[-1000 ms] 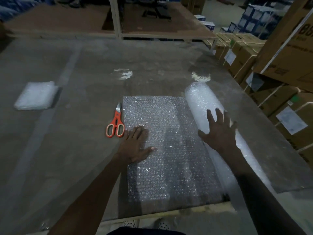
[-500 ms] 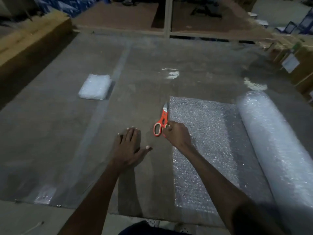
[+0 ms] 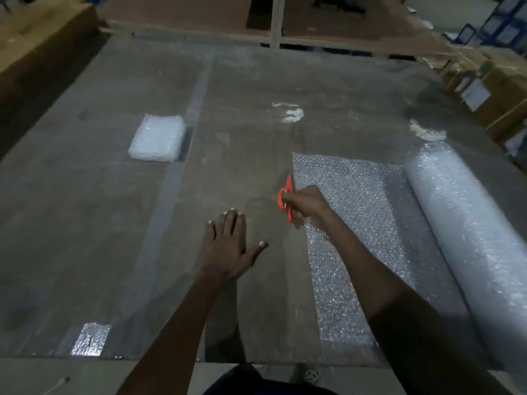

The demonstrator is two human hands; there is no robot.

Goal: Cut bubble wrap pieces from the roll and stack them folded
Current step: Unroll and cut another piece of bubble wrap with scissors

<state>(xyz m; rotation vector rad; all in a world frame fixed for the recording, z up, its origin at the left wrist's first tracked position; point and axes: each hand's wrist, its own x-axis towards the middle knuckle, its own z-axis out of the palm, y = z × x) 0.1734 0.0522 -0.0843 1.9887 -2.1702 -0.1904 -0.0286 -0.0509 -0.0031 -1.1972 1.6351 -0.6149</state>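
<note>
A roll of bubble wrap [image 3: 467, 229] lies at the right of the table, with an unrolled sheet [image 3: 350, 201] spread flat to its left. My right hand [image 3: 306, 203] grips the orange scissors [image 3: 286, 199] by their handles at the sheet's left edge. My left hand [image 3: 231, 249] rests flat on the bare table just left of the sheet, fingers straight. A stack of folded bubble wrap pieces [image 3: 157, 138] sits farther away at the left.
The large grey table [image 3: 85, 223] is covered in clear film, with a small bubble wrap scrap [image 3: 89, 339] near its front edge. Cardboard boxes [image 3: 490, 89] stand at the right, a long box [image 3: 37, 44] at the left, and shelving behind.
My right hand left the roll, crossed to the scissors and took hold of their handles, lifting them slightly. My left hand slid off the sheet onto the bare table. The view swung left.
</note>
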